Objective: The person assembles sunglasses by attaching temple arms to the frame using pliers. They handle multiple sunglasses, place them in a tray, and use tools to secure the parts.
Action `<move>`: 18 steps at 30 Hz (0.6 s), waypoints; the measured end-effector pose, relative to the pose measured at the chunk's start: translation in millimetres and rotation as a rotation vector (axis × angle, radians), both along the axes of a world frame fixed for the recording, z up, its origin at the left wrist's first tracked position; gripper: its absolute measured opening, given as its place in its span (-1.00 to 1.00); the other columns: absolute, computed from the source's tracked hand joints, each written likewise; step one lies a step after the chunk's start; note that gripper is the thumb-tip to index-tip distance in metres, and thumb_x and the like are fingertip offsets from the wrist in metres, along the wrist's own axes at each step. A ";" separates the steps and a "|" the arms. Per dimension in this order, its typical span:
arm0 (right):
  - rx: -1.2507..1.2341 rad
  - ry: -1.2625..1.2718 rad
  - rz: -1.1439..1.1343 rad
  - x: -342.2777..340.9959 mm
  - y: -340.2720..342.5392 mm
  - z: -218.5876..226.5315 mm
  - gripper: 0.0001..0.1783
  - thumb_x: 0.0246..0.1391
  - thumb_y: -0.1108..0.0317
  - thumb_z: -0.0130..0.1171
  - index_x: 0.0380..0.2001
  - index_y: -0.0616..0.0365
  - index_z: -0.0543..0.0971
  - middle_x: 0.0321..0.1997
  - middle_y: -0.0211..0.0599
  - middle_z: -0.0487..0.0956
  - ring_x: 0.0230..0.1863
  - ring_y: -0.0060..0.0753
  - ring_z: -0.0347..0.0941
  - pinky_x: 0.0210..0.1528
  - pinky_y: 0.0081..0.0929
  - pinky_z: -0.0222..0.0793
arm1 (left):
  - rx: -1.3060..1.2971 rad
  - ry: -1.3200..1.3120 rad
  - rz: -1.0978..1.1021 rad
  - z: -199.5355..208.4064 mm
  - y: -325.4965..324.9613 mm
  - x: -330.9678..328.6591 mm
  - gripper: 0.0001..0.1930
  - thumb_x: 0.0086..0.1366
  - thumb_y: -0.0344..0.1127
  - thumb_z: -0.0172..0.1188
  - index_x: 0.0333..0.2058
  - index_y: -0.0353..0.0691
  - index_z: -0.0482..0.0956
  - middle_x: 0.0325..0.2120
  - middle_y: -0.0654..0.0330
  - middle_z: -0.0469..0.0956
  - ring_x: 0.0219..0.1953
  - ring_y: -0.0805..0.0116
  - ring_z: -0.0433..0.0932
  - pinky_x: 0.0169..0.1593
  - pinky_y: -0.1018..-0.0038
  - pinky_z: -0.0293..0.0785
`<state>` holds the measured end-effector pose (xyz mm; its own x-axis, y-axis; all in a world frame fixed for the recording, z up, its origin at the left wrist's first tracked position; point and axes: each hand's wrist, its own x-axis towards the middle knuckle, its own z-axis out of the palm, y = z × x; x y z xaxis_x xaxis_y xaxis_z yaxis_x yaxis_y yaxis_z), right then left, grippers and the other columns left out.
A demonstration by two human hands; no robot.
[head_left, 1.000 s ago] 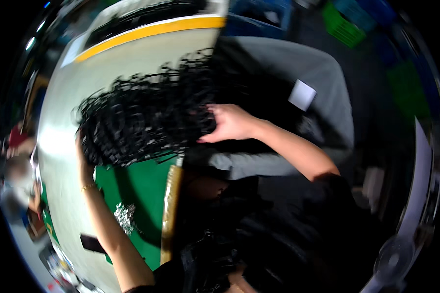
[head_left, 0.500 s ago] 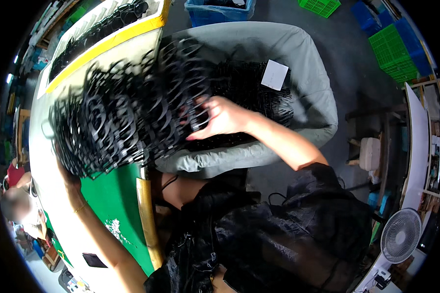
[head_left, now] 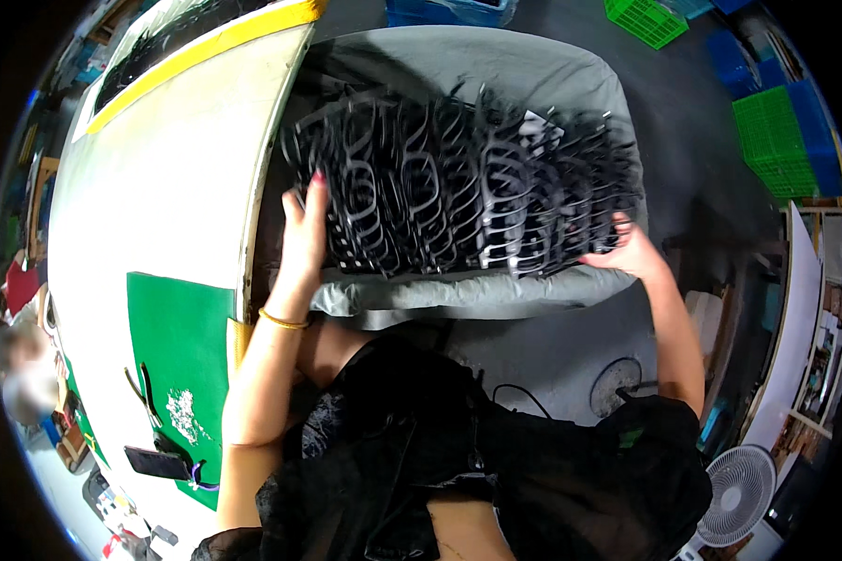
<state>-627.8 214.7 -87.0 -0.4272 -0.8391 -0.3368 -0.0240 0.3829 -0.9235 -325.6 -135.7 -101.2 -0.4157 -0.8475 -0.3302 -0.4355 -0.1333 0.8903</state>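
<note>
The long bundle of glossy black, looped, frame-like pieces (head_left: 430, 201) lies directly between the hands, its long axis running from left to right, so each hand is equally near at its own end. The left hand (head_left: 306, 234) grasps the left end, thumb raised against the side; the right hand (head_left: 632, 251) grasps the near corner of the right end, fingers curled round the edge. How firmly either one presses, and where the hidden fingers sit, I cannot tell.

Beneath the hands is the wide, rounded container lined with grey cloth (head_left: 430, 296). The bundle is over its opening, with the near rim just on the body side; whether it hangs free or rests on something below cannot be told. A white card (head_left: 541, 131) shows partly through the loops, beyond and to the left of the right hand.

The pale counter (head_left: 168, 187) stands to the left of the left hand, its straight edge close beside the bundle's left end and the nearest barrier on that side. Nearer the body than the left hand, well apart from it, a flat green mat (head_left: 159, 313) carries black-handled pliers (head_left: 147, 402) and a scatter of small silvery bits (head_left: 183, 413), with a dark rectangular phone (head_left: 156, 462) over its edge.
</note>
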 end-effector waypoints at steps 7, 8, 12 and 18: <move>0.641 0.644 1.045 -40.2 -45.2 -160.9 -0.45 -0.05 0.02 0.31 -0.01 0.02 0.48 -0.03 -0.11 0.57 0.00 -0.05 0.47 0.04 -0.19 0.38 | -0.033 -0.818 -0.373 -106.6 -44.1 47.5 0.03 0.15 0.38 0.06 0.27 -0.43 0.01 0.20 -0.47 0.12 0.21 -0.29 0.26 0.26 0.12 0.22; 0.755 0.709 1.141 -40.9 -50.1 -161.1 -0.39 -0.02 -0.01 0.29 0.07 -0.02 0.44 0.07 -0.15 0.54 0.11 -0.03 0.43 0.10 -0.17 0.36 | -0.066 -0.854 -0.451 -88.0 -37.8 44.8 0.06 0.12 0.38 0.09 0.27 -0.46 0.00 0.20 -0.47 0.12 0.21 -0.29 0.26 0.27 0.14 0.20; 0.725 0.651 1.046 -50.3 -34.4 -190.0 -0.52 0.07 0.10 0.19 0.05 -0.01 0.44 0.16 -0.18 0.47 0.19 -0.03 0.36 0.12 -0.15 0.37 | -0.121 -0.774 -0.520 -106.6 -57.7 50.6 0.15 0.03 0.38 0.21 0.27 -0.53 -0.01 0.20 -0.47 0.12 0.24 -0.27 0.23 0.30 0.19 0.18; 1.184 0.922 1.188 -22.0 -72.9 -128.5 -0.65 0.06 0.23 0.17 -0.10 0.16 0.60 -0.07 -0.22 0.62 -0.01 -0.14 0.55 -0.07 -0.22 0.50 | -0.564 -0.487 -0.403 -113.0 -18.8 16.9 0.02 0.21 0.44 -0.07 0.39 -0.13 -0.23 0.27 -0.42 0.01 0.33 -0.35 -0.02 0.26 -0.08 0.15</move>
<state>-649.8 141.8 -215.5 -0.2440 -0.3361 -0.9096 -0.9684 0.1350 0.2099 -308.7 -154.5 -214.2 -0.6423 -0.7566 -0.1229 -0.7067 0.5225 0.4771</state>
